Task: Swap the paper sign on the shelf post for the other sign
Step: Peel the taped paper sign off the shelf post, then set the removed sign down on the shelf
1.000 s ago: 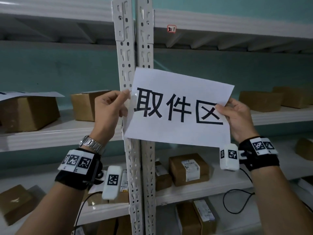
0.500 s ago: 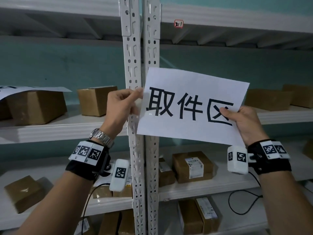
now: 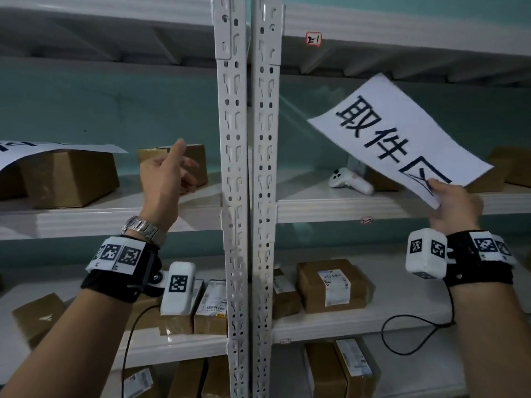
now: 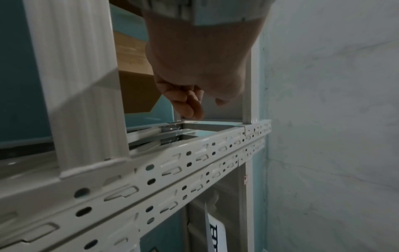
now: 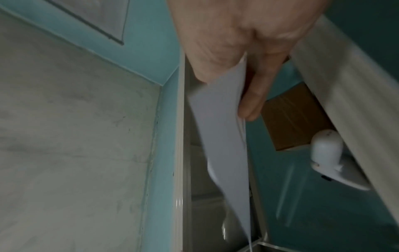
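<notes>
The white slotted shelf post runs up the middle of the head view, and no paper is on it. My right hand pinches the lower corner of a white paper sign with black characters, held tilted well to the right of the post. In the right wrist view my thumb and fingers clamp the sheet. My left hand hangs left of the post holding nothing, one finger straight and the others curled. The other sign lies draped over a cardboard box on the left shelf.
Cardboard boxes stand on the left shelf, and more parcels sit on the lower shelves. A white controller lies on the right shelf behind the held sign. A black cable loops below my right wrist.
The sign has come off the post. My left hand let go of its edge and drew back left. My right hand swung the sheet away to the right and tilted it.
</notes>
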### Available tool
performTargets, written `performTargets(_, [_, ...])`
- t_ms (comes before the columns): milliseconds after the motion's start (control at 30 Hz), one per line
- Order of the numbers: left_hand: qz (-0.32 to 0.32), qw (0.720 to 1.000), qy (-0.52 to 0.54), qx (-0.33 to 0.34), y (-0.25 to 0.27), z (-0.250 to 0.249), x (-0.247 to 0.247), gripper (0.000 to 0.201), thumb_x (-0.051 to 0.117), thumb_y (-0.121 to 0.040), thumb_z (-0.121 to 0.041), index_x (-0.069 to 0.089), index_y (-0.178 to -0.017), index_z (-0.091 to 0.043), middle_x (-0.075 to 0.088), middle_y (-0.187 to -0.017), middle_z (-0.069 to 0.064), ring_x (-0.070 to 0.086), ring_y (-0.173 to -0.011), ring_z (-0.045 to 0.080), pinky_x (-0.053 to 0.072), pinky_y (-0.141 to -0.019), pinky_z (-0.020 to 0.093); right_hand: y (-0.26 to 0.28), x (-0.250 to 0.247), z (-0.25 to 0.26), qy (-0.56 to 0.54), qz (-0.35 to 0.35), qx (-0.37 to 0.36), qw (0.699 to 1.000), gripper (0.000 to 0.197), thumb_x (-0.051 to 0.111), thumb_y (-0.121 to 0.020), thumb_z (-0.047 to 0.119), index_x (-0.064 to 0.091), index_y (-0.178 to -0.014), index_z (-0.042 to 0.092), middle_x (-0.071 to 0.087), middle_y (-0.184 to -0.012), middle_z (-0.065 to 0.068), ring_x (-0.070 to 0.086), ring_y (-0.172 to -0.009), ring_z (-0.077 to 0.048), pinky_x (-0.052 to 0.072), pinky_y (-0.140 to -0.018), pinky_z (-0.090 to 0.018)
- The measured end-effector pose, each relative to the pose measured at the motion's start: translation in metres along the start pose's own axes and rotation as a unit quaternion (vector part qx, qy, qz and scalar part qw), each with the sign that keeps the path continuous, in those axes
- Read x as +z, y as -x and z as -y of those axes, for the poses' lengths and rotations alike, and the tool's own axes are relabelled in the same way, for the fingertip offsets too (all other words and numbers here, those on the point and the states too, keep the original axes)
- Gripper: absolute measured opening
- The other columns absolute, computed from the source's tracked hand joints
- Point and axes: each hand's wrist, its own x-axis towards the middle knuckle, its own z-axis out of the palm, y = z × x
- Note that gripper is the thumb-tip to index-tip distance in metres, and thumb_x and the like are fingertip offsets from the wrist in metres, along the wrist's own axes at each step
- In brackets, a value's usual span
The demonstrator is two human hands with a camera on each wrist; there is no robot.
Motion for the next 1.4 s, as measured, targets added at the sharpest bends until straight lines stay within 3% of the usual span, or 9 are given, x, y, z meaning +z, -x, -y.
performTargets(133, [-0.006,1.000,-0.009,-0.008,0.000,0.008,-0.018,0.046,0.060,-0.096,-0.045,0.066,-0.070,-0.008,0.058,-0.044,-0.006,0.049,-0.043,0.013,0.045,-0.052,0.029,-0.012,0.017,-0.003,-0.031,-0.058,0.004,0.998,0.016,0.063,-0.088,0.003,0.059,-0.079,0.016,0.057,-0.079,0.005,0.052,-0.046,-0.005,0.036,-0.041,-0.014])
performTargets(267, [-0.027,0.999,-0.019,-0.014,0.001,0.010,-0.037,0.046,0.059,-0.098,-0.042,0.067,-0.075,-0.002,0.055,-0.041,-0.005,0.046,-0.038,0.010,0.041,-0.046,0.023,-0.008,0.043,-0.009,-0.058,-0.050,-0.021,0.997,0.022,0.053,-0.088,-0.009,0.061,-0.107,0.000,0.065,-0.095,-0.003,0.071,-0.081,-0.016,0.056,-0.059,-0.017])
performTargets(500, [-0.064,0.997,-0.025,-0.031,0.000,0.010,-0.067,0.041,0.059,-0.098,-0.039,0.064,-0.067,-0.013,0.064,-0.066,0.003,0.048,-0.044,0.007,0.044,-0.054,0.029,-0.003,0.082,-0.023,-0.153,-0.033,-0.015,0.988,0.029,0.061,-0.082,0.002,0.064,-0.111,-0.001,0.071,-0.104,-0.003,0.072,-0.088,-0.013,0.058,-0.070,-0.017])
performTargets(667, [-0.081,0.996,-0.027,-0.041,0.000,0.016,-0.082,0.043,0.060,-0.097,-0.038,0.063,-0.063,-0.013,0.059,-0.052,0.000,0.047,-0.040,0.007,0.043,-0.055,0.030,0.012,0.098,-0.030,-0.103,-0.020,-0.034,0.994,0.018,0.055,-0.090,0.002,0.058,-0.080,0.016,0.068,-0.087,-0.001,0.072,-0.078,-0.015,0.061,-0.069,-0.029])
performTargets(800, [-0.084,0.995,-0.029,-0.055,-0.001,0.021,-0.092,0.043,0.059,-0.098,-0.039,0.065,-0.065,-0.013,0.058,-0.060,0.006,0.048,-0.040,0.007,0.043,-0.059,0.032,0.000,0.097,-0.038,-0.086,-0.010,-0.048,0.995,0.010,0.064,-0.077,0.017,0.068,-0.087,0.018,0.076,-0.099,-0.002,0.075,-0.095,-0.021,0.063,-0.081,-0.039])
performTargets(900, [-0.086,0.994,-0.028,-0.056,-0.001,0.023,-0.097,0.042,0.059,-0.098,-0.039,0.065,-0.067,-0.012,0.058,-0.063,0.008,0.049,-0.041,0.006,0.044,-0.058,0.031,0.005,0.095,-0.042,-0.077,-0.003,-0.027,0.997,0.036,0.066,-0.074,0.024,0.067,-0.109,0.015,0.074,-0.112,-0.004,0.074,-0.098,-0.019,0.062,-0.066,-0.031])
performTargets(1100, [-0.089,0.993,-0.023,-0.068,-0.001,0.024,-0.100,0.041,0.059,-0.098,-0.040,0.067,-0.069,-0.012,0.057,-0.049,-0.003,0.050,-0.041,0.006,0.045,-0.058,0.029,0.003,0.091,-0.057,-0.044,-0.018,-0.025,0.999,0.004,0.059,-0.083,0.019,0.059,-0.081,0.016,0.068,-0.075,-0.001,0.057,-0.045,-0.008,0.044,-0.043,-0.021])
performTargets(1200, [-0.087,0.993,-0.023,-0.074,-0.001,0.024,-0.103,0.042,0.059,-0.098,-0.041,0.068,-0.071,-0.011,0.055,-0.044,-0.005,0.050,-0.043,0.009,0.044,-0.058,0.029,-0.014,0.091,-0.059,-0.037,0.020,-0.001,0.999,0.008,0.053,-0.087,0.014,0.058,-0.087,0.008,0.062,-0.083,-0.007,0.051,-0.038,-0.003,0.038,-0.041,-0.016])
performTargets(1400, [-0.121,0.990,0.005,-0.072,-0.007,0.019,-0.114,0.048,0.056,-0.097,-0.049,0.067,-0.072,-0.010,0.053,-0.040,-0.006,0.051,-0.040,0.008,0.048,-0.048,0.022,0.000,0.086,-0.061,-0.061,0.048,-0.019,0.997,0.048,0.071,-0.072,0.033,0.064,-0.112,0.007,0.077,-0.105,-0.009,0.072,-0.071,-0.019,0.058,-0.059,-0.028])
